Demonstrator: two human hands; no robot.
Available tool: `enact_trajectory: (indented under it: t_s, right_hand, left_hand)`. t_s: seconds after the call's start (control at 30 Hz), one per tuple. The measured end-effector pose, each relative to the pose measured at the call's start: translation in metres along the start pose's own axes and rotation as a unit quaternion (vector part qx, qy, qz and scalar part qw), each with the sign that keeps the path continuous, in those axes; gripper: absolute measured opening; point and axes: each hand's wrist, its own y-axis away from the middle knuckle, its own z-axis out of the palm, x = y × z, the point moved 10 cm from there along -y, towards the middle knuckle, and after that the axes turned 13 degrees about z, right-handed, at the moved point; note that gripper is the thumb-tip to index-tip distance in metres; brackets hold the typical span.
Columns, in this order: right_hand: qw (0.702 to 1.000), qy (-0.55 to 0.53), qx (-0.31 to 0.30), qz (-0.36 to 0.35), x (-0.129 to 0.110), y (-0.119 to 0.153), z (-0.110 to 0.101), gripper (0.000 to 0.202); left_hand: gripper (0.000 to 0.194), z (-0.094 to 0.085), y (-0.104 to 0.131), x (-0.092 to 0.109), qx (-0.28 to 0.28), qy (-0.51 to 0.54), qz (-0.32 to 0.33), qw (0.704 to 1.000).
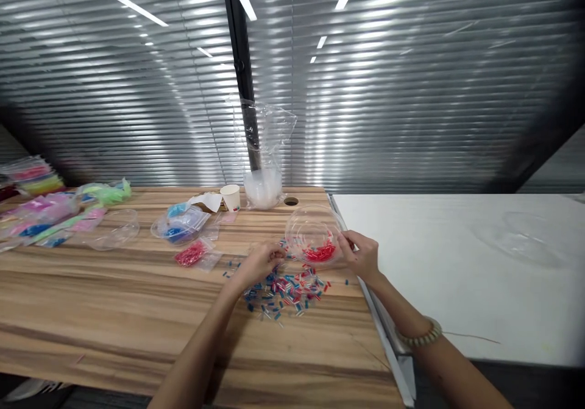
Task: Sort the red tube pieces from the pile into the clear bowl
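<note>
My right hand (361, 253) grips the rim of a clear round plastic bowl (312, 220), tilted, with red pieces (320, 252) gathered low inside it. Just left of the bowl, my left hand (264, 260) hovers over the pile with its fingers pinched together; whatever they hold is too small to make out. Below both hands, a loose pile of small blue, red and clear tube-like pieces (287, 290) spreads over the wooden table (114, 311).
Left of the pile lie a bag of red pieces (192, 253) and a clear bowl with blue bags (180, 223). A paper cup (231, 197) and a plastic bag of white material (264, 186) stand behind. Colourful bags (50, 208) fill the far left; a white table (434, 256) adjoins on the right.
</note>
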Motion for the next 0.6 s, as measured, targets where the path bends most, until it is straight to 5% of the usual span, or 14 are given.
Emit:
enact_trajectory:
  t_s: [0.2, 0.4, 0.6]
  right_hand:
    - [1.0, 0.004, -0.003, 0.007, 0.0, -0.001, 0.0, 0.026]
    - [0.999, 0.004, -0.001, 0.033, 0.007, -0.003, -0.001, 0.027]
    - [0.991, 0.004, 0.063, 0.116, 0.029, -0.005, -0.014, 0.03]
  left_hand:
    - [0.031, 0.016, -0.005, 0.024, -0.019, -0.021, 0.094, 0.995]
    - [0.025, 0.024, -0.003, 0.018, -0.057, -0.077, 0.055, 0.994]
    - [0.027, 0.01, 0.001, 0.004, -0.049, -0.184, 0.013, 0.982]
